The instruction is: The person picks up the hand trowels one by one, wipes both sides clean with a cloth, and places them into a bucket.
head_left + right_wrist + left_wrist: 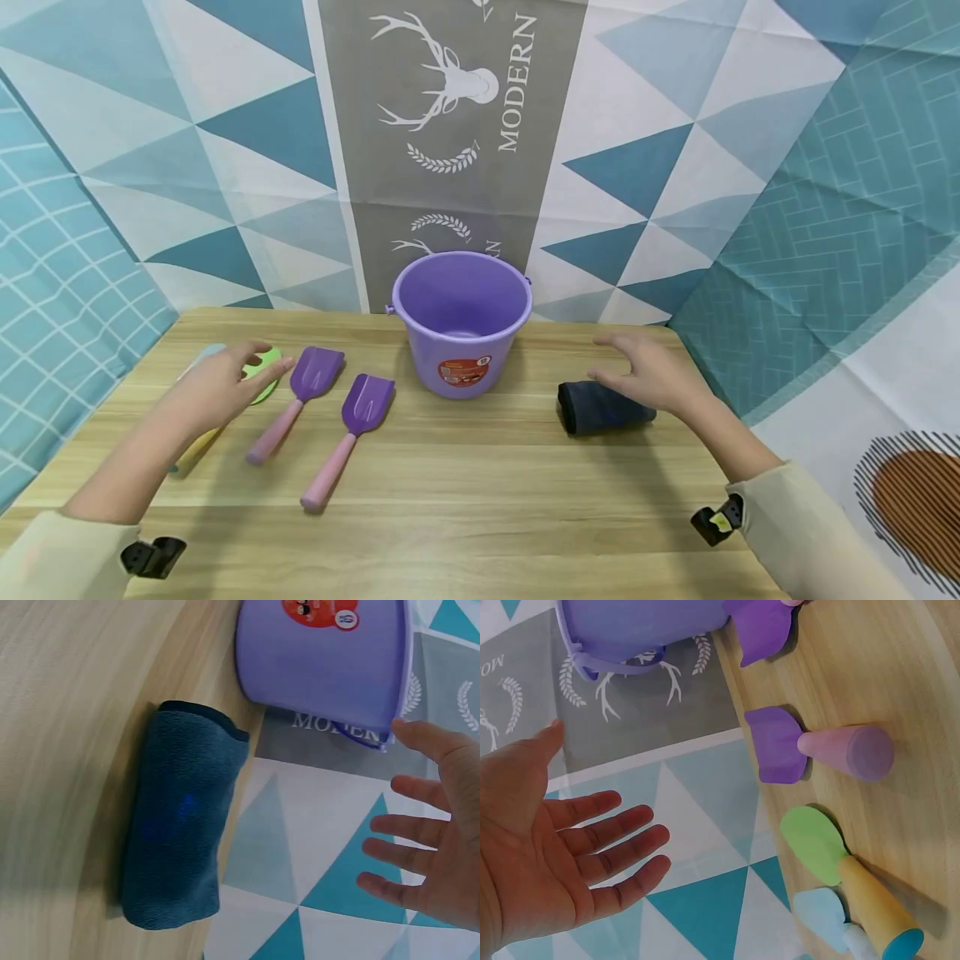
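Note:
My left hand point(217, 390) hovers over the left side of the table, fingers spread and holding nothing. Below it, partly covered in the head view, lie a green-bladed toy shovel point(814, 844) with a yellow handle and a light blue shovel point(821, 916). To its right rest two purple shovels with pink handles, one nearer the hand point(315, 372) and one farther right point(367, 404). Over on the right, my right hand point(651, 371) is raised with relaxed fingers and nothing in it. Just under it in the head view lies a rolled dark blue towel point(184, 817).
A purple bucket point(463, 367) with a red label stands upright at the back middle of the wooden table point(480, 500). Behind the table's rear edge hangs a patterned cloth point(450, 192); more cloth covers both sides.

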Motion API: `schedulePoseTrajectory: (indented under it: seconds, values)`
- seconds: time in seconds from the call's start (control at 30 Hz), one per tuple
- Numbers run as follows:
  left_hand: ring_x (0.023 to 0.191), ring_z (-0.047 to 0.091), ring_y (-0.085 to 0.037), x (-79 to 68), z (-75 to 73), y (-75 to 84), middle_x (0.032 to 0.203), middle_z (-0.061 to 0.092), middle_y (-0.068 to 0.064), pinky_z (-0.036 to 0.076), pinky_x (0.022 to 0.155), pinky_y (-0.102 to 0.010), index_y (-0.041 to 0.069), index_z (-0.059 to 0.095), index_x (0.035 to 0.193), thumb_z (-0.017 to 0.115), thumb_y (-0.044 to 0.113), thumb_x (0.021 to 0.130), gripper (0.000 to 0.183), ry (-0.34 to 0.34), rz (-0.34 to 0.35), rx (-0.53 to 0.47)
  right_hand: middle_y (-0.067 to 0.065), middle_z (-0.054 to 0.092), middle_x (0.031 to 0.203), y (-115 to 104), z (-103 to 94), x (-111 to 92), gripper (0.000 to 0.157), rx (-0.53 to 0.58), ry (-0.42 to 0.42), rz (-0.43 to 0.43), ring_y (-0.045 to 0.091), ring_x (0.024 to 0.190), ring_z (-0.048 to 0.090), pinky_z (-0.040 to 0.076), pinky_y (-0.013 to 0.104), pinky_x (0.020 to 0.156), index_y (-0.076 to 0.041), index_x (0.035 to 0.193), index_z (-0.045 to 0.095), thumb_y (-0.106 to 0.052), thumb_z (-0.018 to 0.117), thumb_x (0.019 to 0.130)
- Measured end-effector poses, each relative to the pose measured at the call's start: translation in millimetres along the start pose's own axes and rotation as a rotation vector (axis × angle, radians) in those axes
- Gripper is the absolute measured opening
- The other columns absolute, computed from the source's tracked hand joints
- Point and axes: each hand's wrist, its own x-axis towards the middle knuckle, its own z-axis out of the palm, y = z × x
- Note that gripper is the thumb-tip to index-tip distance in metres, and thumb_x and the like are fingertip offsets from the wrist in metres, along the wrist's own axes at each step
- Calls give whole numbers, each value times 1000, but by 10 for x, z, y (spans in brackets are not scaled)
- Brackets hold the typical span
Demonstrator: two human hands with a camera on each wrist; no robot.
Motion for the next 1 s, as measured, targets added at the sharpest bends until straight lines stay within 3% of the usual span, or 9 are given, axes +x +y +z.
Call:
schedulePoseTrajectory:
  seconds: [0.27, 0.47, 0.73, 1.0]
  values:
    - [104, 54, -52, -31, 107, 0, 119, 52, -39, 47, 80, -58, -12, 38, 133, 40, 53, 95, 75, -2, 5, -42, 17, 55, 130, 82, 162, 2, 55, 20, -41, -42, 37, 122, 50, 42, 54, 98, -3, 130, 53, -37, 64, 87]
    - [94, 62, -43, -44, 217, 39, 111, 59, -33, 51, 74, -51, -12, 42, 130, 45, 51, 94, 73, -1, 15, -76, 17, 57, 128, 150, 291, -29, 54, 33, -49, -52, 37, 120, 52, 43, 53, 96, -3, 128, 54, -34, 66, 86]
    - [97, 62, -42, -85, 377, 74, 111, 61, -30, 50, 77, -52, -9, 37, 134, 47, 53, 93, 75, 0, 19, -136, 17, 59, 125, 256, 455, -36, 51, 60, -83, -60, 38, 119, 52, 43, 54, 96, -3, 125, 56, -33, 67, 86]
    - [93, 63, -33, -116, 579, 82, 105, 65, -22, 53, 74, -45, -10, 40, 132, 54, 49, 91, 73, -37, 22, -174, 15, 60, 124, 320, 565, -33, 50, 82, -111, -44, 36, 117, 54, 44, 52, 95, -4, 125, 57, -32, 67, 85]
